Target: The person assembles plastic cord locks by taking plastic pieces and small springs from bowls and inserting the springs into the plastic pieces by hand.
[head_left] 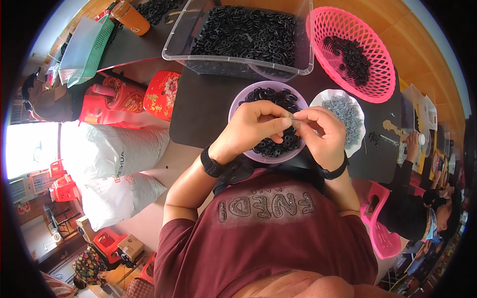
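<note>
Above a lilac bowl [266, 159] of small black oval pieces [273, 147], my two hands meet with fingertips pinched together. My left hand [256, 126] is closed, thumb against forefinger. From the other side my right hand [325, 134] pinches at the same spot. Something small seems to sit between the fingertips, but the fingers hide most of it and I cannot make out its kind. Just right of the bowl, partly behind my right hand, is a white wavy-edged dish [361, 120] heaped with slender grey pieces [344, 113]. Both wrists wear black bands.
Behind the bowl stands a clear plastic bin [238, 68] full of black pieces. A pink woven basket [383, 69] holds more at the far right of the dark table [198, 109]. White sacks [124, 149] stand on the floor at left. A co-worker's hand [412, 145] is at right.
</note>
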A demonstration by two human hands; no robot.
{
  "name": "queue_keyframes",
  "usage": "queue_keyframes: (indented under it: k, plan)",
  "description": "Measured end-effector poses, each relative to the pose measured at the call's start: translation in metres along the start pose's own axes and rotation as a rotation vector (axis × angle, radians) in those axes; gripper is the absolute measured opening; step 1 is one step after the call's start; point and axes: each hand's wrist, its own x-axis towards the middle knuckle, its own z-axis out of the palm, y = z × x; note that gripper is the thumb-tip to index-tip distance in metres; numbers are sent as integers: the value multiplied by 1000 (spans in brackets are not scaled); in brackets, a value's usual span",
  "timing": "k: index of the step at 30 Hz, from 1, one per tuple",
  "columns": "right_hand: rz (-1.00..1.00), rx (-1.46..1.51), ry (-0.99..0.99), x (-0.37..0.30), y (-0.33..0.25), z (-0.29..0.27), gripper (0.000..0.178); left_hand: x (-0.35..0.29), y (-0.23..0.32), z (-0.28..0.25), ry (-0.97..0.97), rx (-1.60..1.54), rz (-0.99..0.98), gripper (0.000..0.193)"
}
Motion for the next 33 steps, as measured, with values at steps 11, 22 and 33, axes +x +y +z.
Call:
queue_keyframes:
  k: [11, 22, 33]
  plan:
    - [270, 253, -67, 0, -3, 0, 23, -2, -7, 13, 207, 296, 366, 12]
    - [-8, -93, -106, 3, 3, 1, 16, -4, -9, 22, 251, 412, 433, 9]
    - [-176, -172, 62, -9, -4, -21, 7, -2, -12, 22, 149, 221, 198, 11]
